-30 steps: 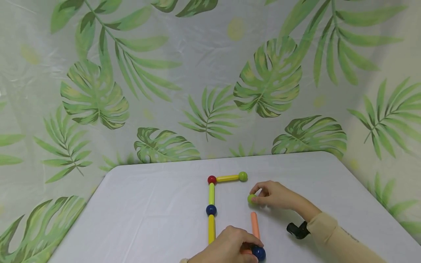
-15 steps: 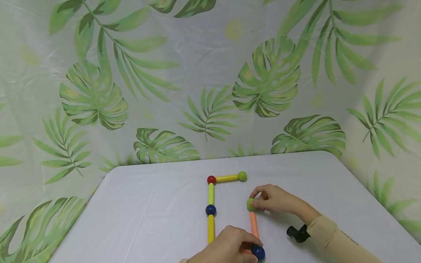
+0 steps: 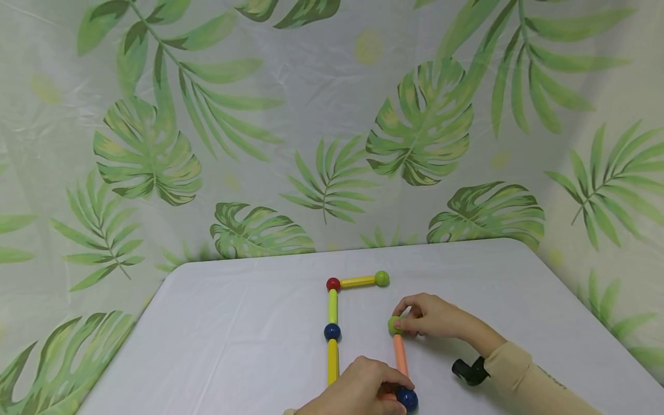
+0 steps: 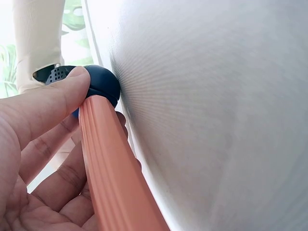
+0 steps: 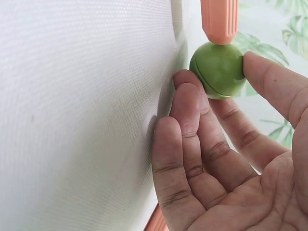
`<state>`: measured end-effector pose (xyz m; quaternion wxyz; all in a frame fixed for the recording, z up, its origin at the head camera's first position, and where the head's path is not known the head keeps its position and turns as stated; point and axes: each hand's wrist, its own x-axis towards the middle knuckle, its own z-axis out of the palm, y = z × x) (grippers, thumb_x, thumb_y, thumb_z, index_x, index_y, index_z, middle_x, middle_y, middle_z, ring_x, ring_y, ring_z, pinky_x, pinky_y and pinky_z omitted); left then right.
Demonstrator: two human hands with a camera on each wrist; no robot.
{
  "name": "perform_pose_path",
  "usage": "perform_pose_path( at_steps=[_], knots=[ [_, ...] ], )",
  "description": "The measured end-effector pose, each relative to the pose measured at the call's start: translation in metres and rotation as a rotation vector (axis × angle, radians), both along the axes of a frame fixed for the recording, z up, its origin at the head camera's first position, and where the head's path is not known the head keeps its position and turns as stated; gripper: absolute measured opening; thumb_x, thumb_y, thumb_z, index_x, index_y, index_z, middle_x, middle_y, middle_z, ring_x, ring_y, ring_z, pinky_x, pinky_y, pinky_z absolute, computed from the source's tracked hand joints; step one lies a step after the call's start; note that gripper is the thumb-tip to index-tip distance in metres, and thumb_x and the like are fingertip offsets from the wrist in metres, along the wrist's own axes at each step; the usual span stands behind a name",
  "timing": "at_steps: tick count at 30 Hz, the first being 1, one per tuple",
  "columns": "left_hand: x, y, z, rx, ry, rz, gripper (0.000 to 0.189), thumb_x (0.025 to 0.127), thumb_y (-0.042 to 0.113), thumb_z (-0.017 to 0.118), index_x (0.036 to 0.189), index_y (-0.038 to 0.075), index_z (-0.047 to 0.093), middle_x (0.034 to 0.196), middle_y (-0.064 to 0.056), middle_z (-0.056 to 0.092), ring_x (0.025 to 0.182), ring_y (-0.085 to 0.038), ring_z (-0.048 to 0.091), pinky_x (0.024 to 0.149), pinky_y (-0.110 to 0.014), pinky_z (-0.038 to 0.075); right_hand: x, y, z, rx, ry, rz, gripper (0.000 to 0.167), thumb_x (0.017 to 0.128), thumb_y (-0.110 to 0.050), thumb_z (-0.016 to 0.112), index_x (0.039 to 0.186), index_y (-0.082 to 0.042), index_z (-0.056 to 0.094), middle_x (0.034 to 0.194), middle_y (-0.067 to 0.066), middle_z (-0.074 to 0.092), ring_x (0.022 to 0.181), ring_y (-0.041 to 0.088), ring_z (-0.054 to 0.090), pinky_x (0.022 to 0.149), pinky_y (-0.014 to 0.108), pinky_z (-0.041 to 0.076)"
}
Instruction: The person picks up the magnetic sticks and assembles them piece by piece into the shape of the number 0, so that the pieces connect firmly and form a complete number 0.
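Observation:
My right hand (image 3: 433,316) pinches a green ball (image 5: 219,70) between thumb and fingers. The ball meets the tip of a salmon-coloured ribbed rod (image 3: 400,353) in the right wrist view. At that rod's near end is a dark blue ball (image 3: 407,399), which my left hand (image 3: 358,389) holds by thumb and fingertips. A second salmon rod (image 4: 115,168) runs from the blue ball back along the left palm, mostly hidden by the hand in the head view.
Left of the hands lies a joined chain: a yellow rod (image 3: 333,360), a blue ball (image 3: 332,331), a lime rod (image 3: 333,306), a red ball (image 3: 334,284), a yellow rod (image 3: 358,281) and a green ball (image 3: 382,278). A white cloth covers the table (image 3: 233,334); a leaf-patterned sheet (image 3: 321,115) hangs behind.
My right hand has brought the green ball down toward me onto the far tip of the salmon rod, closing the gap. The left hand has stayed on the blue ball.

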<state>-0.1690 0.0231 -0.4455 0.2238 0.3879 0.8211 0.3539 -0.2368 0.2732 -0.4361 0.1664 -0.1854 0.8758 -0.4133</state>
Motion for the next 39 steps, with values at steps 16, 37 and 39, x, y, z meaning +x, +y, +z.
perform_pose_path(
  at_steps=[16,37,39],
  knots=[
    [0.001,0.0,0.0,0.027,-0.051,0.016,0.03,0.094,0.012,0.083,0.124,0.015,0.08,0.093,0.016,0.075,0.078,0.01,0.057,0.075,-0.012,0.052,0.003,0.002,-0.003,-0.038,0.012,0.017,0.027,0.102,-0.028,0.074,0.119,-0.006,0.074,0.08,0.005,0.074,0.07,0.014,0.063,0.059,0.025,0.05],
    [0.002,0.001,0.008,-0.083,0.106,-0.045,0.031,0.096,0.018,0.082,0.127,0.018,0.079,0.089,0.019,0.072,0.075,0.009,0.053,0.071,-0.012,0.049,0.008,0.005,-0.001,-0.005,0.028,0.019,0.026,0.103,-0.029,0.073,0.12,-0.008,0.072,0.079,0.004,0.071,0.067,0.014,0.061,0.059,0.025,0.048],
    [0.001,0.001,0.009,-0.069,0.067,-0.043,0.032,0.097,0.018,0.082,0.128,0.018,0.079,0.094,0.019,0.074,0.076,0.009,0.055,0.072,-0.012,0.05,0.008,0.007,-0.001,0.014,0.029,0.007,0.028,0.103,-0.03,0.073,0.121,-0.009,0.072,0.08,0.003,0.072,0.068,0.014,0.061,0.06,0.026,0.048]
  ],
)
